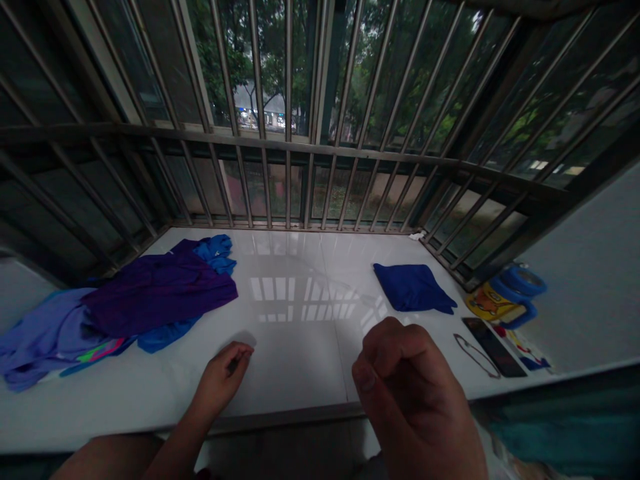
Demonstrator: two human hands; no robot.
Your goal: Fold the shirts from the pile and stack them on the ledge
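Observation:
My left hand [228, 375] is closed with its fingers curled, just above the front of the white tiled ledge [295, 373]; nothing shows in it. Nearer to the camera, my right hand [415, 407] is raised, thumb against curled fingers, and I see nothing between them. Beyond it lies a folded dark blue cloth [413, 287], flat on the ledge. To the left of my left hand is a loose heap of clothes: a purple garment [160, 293] on top, a lavender garment [45, 330] at the left end, and bright blue fabric [217, 252] behind.
Metal window bars [289, 100] enclose the ledge's back and sides. At the right stand a blue and yellow mug [495, 303] with a handle, a black phone [493, 347], a thin cord loop [475, 353] and a small coloured item [533, 360]. A white scrap [417, 235] lies in the back corner.

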